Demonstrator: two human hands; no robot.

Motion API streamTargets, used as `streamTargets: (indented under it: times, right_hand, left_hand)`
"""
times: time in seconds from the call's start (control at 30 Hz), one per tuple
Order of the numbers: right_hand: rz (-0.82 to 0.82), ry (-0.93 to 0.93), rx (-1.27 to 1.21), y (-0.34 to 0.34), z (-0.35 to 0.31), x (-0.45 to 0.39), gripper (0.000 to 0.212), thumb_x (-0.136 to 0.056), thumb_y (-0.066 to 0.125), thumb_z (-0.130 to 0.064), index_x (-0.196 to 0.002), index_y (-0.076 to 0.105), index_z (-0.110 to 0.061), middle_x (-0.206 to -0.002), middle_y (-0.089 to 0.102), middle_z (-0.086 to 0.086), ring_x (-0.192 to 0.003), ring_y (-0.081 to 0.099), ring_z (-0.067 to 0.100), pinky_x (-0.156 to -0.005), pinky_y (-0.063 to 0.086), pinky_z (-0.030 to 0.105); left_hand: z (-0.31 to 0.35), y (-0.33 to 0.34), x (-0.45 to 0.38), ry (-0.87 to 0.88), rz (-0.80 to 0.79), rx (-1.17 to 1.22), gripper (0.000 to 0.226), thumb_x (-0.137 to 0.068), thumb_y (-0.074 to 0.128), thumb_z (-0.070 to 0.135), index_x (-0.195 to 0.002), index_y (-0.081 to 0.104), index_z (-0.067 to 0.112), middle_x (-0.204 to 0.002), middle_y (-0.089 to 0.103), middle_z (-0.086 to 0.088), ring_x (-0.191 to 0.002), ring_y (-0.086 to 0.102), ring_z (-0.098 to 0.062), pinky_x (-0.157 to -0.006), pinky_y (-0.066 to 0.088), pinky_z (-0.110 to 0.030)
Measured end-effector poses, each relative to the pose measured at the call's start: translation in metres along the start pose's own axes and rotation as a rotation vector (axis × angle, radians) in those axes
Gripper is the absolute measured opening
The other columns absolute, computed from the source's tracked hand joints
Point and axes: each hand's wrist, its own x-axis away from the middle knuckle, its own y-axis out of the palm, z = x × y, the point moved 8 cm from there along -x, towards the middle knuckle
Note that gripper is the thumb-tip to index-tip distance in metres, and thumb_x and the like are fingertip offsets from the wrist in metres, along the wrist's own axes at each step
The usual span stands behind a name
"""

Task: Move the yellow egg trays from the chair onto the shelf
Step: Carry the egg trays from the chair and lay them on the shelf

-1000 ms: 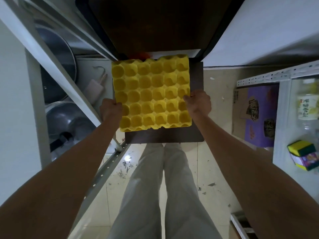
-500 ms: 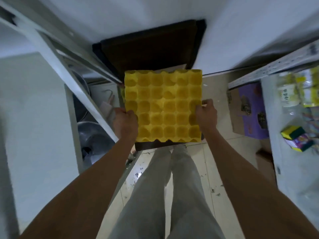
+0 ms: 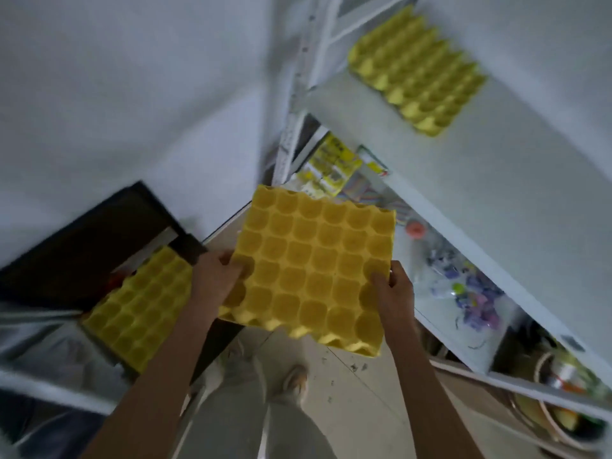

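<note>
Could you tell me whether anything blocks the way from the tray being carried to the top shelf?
Nothing visible does. The held tray has open air up to the shelf, with bare board beside the tray there.

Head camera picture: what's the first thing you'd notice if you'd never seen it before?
The big yellow egg tray in the middle, held up by the left hand and right hand on its two sides. Then two more yellow ones: a tray on the chair at lower left, and a tray on the shelf at upper right.
</note>
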Motion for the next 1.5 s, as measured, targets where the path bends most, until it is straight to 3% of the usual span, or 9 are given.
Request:
streamTargets:
  times: [0.13, 0.3, 0.5, 0.73, 0.93, 1.13, 1.3, 1.37, 1.5]
  right_hand:
    - [0.128, 0.112, -0.138, -0.07, 0.029, 0.02, 0.008, -0.091, 0.055, -0.017, -0.086, 0.059, -0.021, -0.071, 0.059, -0.003, -0.058, 0.051, 0.01, -0.052, 0.042, 0.024]
    - [0.251, 0.226, -0.247, -0.155, 0.073, 0.044, 0.014, -0.09, 0.056, -0.012, -0.085, 0.059, -0.025, -0.079, 0.064, -0.002, -0.071, 0.06, 0.019, -0.057, 0.043, 0.031]
    - [0.29, 0.263, -0.316, -0.232, 0.108, 0.052, 0.014, -0.089, 0.056, -0.011, -0.094, 0.063, -0.021, -0.086, 0.067, 0.003, -0.078, 0.062, 0.024, -0.059, 0.046, 0.03]
    - [0.341, 0.244, -0.303, -0.282, 0.121, 0.033, 0.019, -0.09, 0.055, -0.008, -0.101, 0.062, -0.02, -0.088, 0.065, 0.003, -0.076, 0.06, 0.019, -0.06, 0.046, 0.029]
    - [0.303, 0.26, -0.39, -0.29, 0.099, -0.012, 0.022, -0.094, 0.058, -0.013, -0.115, 0.064, -0.016, -0.098, 0.069, 0.006, -0.087, 0.065, 0.029, -0.079, 0.054, 0.045]
    - [0.102, 0.233, -0.945, -0.29, 0.074, -0.1, 0.039, -0.092, 0.072, -0.016, -0.129, 0.065, -0.007, -0.118, 0.075, 0.018, -0.106, 0.073, 0.043, -0.09, 0.058, 0.061]
    - [0.186, 0.197, -0.73, -0.277, 0.076, -0.165, 0.04, -0.093, 0.073, -0.034, -0.131, 0.064, -0.026, -0.115, 0.076, 0.006, -0.097, 0.076, 0.031, -0.068, 0.062, 0.04]
    - [0.282, 0.223, -0.681, -0.28, 0.082, -0.195, 0.043, -0.093, 0.074, -0.03, -0.133, 0.064, -0.019, -0.117, 0.074, 0.012, -0.1, 0.074, 0.035, -0.08, 0.062, 0.047]
    - [0.456, 0.244, -0.545, -0.298, 0.07, -0.242, 0.035, -0.098, 0.066, -0.028, -0.13, 0.066, -0.016, -0.112, 0.075, 0.012, -0.101, 0.072, 0.035, -0.092, 0.059, 0.056]
  left_hand:
    - [0.047, 0.052, 0.028, -0.012, -0.191, -0.153, 0.028, -0.082, 0.08, 0.012, -0.109, 0.08, 0.014, -0.083, 0.074, 0.002, -0.094, 0.072, -0.029, -0.092, 0.058, -0.046]
    - [0.123, 0.113, 0.088, 0.277, -0.215, -0.453, 0.023, -0.078, 0.079, 0.011, -0.072, 0.073, 0.032, -0.066, 0.066, 0.012, -0.066, 0.061, -0.007, -0.06, 0.048, -0.027]
    - [0.191, 0.165, 0.161, 0.493, -0.132, -0.669, 0.006, -0.078, 0.073, 0.014, -0.079, 0.075, 0.008, -0.074, 0.071, -0.007, -0.067, 0.064, -0.021, -0.068, 0.056, -0.038]
    - [0.241, 0.201, 0.204, 0.632, -0.078, -0.675, 0.004, -0.074, 0.068, 0.009, -0.073, 0.072, 0.008, -0.074, 0.071, -0.007, -0.074, 0.069, -0.028, -0.068, 0.06, -0.041]
    - [0.284, 0.22, 0.178, 0.615, -0.118, -0.72, 0.009, -0.08, 0.064, 0.022, -0.078, 0.071, 0.017, -0.076, 0.07, 0.001, -0.077, 0.067, -0.024, -0.07, 0.057, -0.035]
    - [0.369, 0.25, 0.098, 0.606, -0.086, -0.495, 0.026, -0.081, 0.07, 0.024, -0.059, 0.057, 0.021, -0.06, 0.059, 0.008, -0.066, 0.059, -0.02, -0.053, 0.037, -0.027]
    - [0.425, 0.311, 0.032, 0.66, -0.133, -0.462, 0.009, -0.084, 0.068, 0.029, -0.077, 0.071, 0.026, -0.072, 0.066, 0.006, -0.074, 0.062, -0.022, -0.057, 0.04, -0.027]
    - [0.444, 0.333, 0.012, 0.703, -0.147, -0.486, 0.012, -0.089, 0.066, 0.033, -0.09, 0.074, 0.025, -0.082, 0.069, 0.004, -0.078, 0.064, -0.022, -0.06, 0.045, -0.03]
    - [0.476, 0.364, -0.011, 0.863, -0.197, -0.601, 0.023, -0.093, 0.061, 0.041, -0.084, 0.07, 0.022, -0.081, 0.072, 0.004, -0.08, 0.069, -0.023, -0.062, 0.051, -0.033]
